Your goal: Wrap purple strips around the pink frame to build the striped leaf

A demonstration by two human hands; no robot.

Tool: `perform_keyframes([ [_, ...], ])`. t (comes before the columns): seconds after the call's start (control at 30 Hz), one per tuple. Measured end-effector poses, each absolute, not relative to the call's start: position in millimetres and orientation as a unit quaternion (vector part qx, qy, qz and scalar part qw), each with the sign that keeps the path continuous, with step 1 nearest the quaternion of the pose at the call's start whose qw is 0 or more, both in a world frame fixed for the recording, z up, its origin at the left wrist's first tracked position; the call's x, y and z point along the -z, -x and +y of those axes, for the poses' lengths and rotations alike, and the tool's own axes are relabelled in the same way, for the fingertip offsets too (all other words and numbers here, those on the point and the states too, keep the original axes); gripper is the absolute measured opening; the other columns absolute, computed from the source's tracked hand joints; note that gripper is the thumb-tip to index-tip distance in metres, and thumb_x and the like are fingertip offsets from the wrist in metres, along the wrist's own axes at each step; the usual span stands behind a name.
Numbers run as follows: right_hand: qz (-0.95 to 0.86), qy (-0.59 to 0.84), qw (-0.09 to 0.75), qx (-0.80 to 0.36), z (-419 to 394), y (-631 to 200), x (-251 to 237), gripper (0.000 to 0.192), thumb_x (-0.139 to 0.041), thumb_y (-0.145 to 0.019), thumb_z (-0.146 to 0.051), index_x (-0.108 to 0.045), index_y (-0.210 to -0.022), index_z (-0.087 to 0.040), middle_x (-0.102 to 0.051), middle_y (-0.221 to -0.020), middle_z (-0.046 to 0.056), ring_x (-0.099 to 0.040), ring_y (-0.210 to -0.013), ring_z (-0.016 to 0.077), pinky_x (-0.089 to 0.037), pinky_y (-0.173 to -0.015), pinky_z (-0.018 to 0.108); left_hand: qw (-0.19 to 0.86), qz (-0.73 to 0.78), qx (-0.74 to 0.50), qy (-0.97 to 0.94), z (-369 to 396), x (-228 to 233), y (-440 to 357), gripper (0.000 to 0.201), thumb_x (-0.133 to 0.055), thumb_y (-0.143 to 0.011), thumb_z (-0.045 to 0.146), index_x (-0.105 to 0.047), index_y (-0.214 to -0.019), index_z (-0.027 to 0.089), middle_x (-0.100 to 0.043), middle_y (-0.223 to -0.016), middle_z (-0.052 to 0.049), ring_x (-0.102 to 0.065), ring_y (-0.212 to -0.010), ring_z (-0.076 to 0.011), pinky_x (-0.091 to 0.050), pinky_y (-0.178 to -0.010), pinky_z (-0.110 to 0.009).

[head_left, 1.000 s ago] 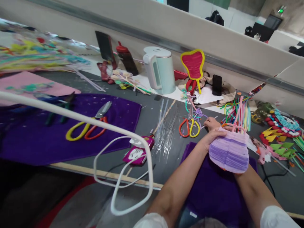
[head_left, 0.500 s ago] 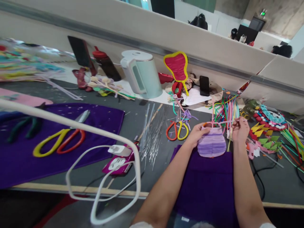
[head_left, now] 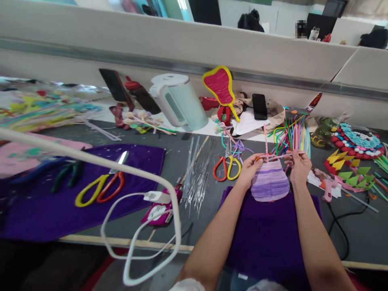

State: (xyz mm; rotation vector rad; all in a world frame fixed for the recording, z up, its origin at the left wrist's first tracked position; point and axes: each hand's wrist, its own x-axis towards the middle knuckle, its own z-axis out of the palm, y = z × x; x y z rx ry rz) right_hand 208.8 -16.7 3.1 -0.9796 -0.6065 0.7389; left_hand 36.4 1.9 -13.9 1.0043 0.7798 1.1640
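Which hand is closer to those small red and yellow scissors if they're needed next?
Probably the left hand. It grips the top left of the purple woven piece, right beside the scissors. The right hand pinches a pink pipe cleaner on the piece's far side, so it would have to cross over.

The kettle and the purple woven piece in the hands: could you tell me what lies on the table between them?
In the head view, between the kettle and the purple woven piece lie red-and-yellow scissors and loose purple pipe-cleaner scraps on the grey table.
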Motion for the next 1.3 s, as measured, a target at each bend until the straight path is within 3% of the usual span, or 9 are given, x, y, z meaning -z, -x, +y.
perform_keyframes([
  [0.2,-0.222,0.478,0.718,-0.454,-10.8,-206.0,16.0,0.034,-0.082,-0.058,-0.037,-0.062,-0.075,-0.016,-0.072,-0.071,0.002,-0.063,-0.053,0.0089,-0.038,-0.035,0.012,0.651,0.365,-0.517,-0.419,-0.3,10.0,-36.0,0.031,-0.074,-0.065,0.023,-0.07,-0.096,0.018,-0.07,-0.091,-0.005,-0.061,-0.082,-0.0155,-0.044,-0.074,-0.026],
  [0.43,-0.214,0.502,0.684,-0.484,-11.1,-205.7,20.1,0.03,-0.081,-0.06,-0.038,-0.062,-0.072,-0.017,-0.07,-0.063,0.001,-0.065,-0.053,0.0117,-0.049,-0.044,0.017,0.656,0.374,-0.522,-0.397,-2.9,8.3,-38.6,0.057,-0.076,-0.054,0.012,-0.061,-0.108,0.019,-0.065,-0.083,0.0,-0.057,-0.073,-0.0115,-0.044,-0.067,-0.023],
  [0.7,-0.196,0.517,0.663,-0.505,-13.4,-206.1,14.2,0.026,-0.077,-0.065,-0.036,-0.059,-0.069,-0.019,-0.069,-0.06,0.002,-0.066,-0.053,0.0129,-0.05,-0.045,0.019,0.655,0.383,-0.519,-0.394,-1.7,12.8,-39.0,0.065,-0.076,-0.053,0.011,-0.057,-0.114,0.018,-0.064,-0.081,0.0,-0.056,-0.069,-0.01,-0.042,-0.064,-0.022],
  [1.0,-0.229,0.509,0.605,-0.569,-12.2,-206.3,25.0,0.039,-0.084,-0.05,-0.045,-0.06,-0.069,-0.02,-0.064,-0.054,-0.004,-0.056,-0.048,0.0117,-0.043,-0.047,0.023,0.631,0.383,-0.545,-0.397,-2.2,17.0,-40.9,0.048,-0.083,-0.055,0.021,-0.062,-0.098,0.018,-0.065,-0.088,-0.001,-0.06,-0.077,-0.0124,-0.047,-0.073,-0.026],
  [1.3,-0.209,0.509,0.61,-0.57,-8.7,-211.0,33.7,0.035,-0.084,-0.051,-0.04,-0.061,-0.068,-0.02,-0.061,-0.052,-0.006,-0.052,-0.044,0.0096,-0.039,-0.044,0.022,0.607,0.402,-0.529,-0.435,-2.7,14.0,-37.0,0.034,-0.075,-0.063,0.023,-0.059,-0.092,0.018,-0.069,-0.081,-0.003,-0.064,-0.075,-0.0159,-0.046,-0.07,-0.027],
])
